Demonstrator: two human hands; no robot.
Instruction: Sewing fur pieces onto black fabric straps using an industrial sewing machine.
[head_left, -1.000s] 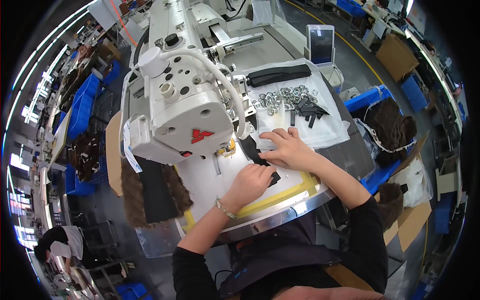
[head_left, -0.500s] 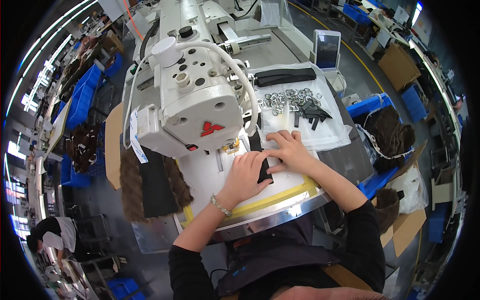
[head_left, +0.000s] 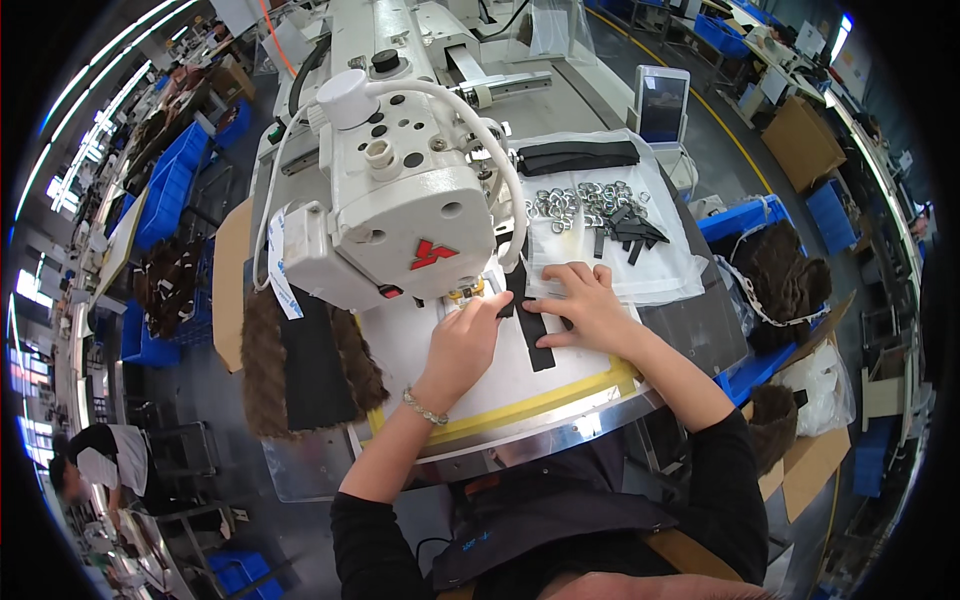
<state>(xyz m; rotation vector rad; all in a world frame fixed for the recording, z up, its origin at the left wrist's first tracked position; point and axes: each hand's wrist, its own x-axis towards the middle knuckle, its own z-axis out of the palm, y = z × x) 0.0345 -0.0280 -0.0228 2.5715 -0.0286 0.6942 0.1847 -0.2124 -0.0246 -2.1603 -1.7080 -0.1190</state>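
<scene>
Strip (head_left: 539, 345) partly beneath right fingers (head_left: 550, 306)

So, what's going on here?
Someone is working at a white sewing machine. The right hand touches a long, flat black fabric strip on the white work plate. The left hand is close under the machine, a small black piece at its fingertips. Beyond lie silver metal rings and short black strips on a white sheet.

I see the sewing machine head (head_left: 410, 235) blocking the left hand (head_left: 465, 343) ahead; nearer, the white plate (head_left: 492, 395) offers me open room, while metal rings (head_left: 592, 203) clutter the way beyond the right hand (head_left: 588, 312).
</scene>
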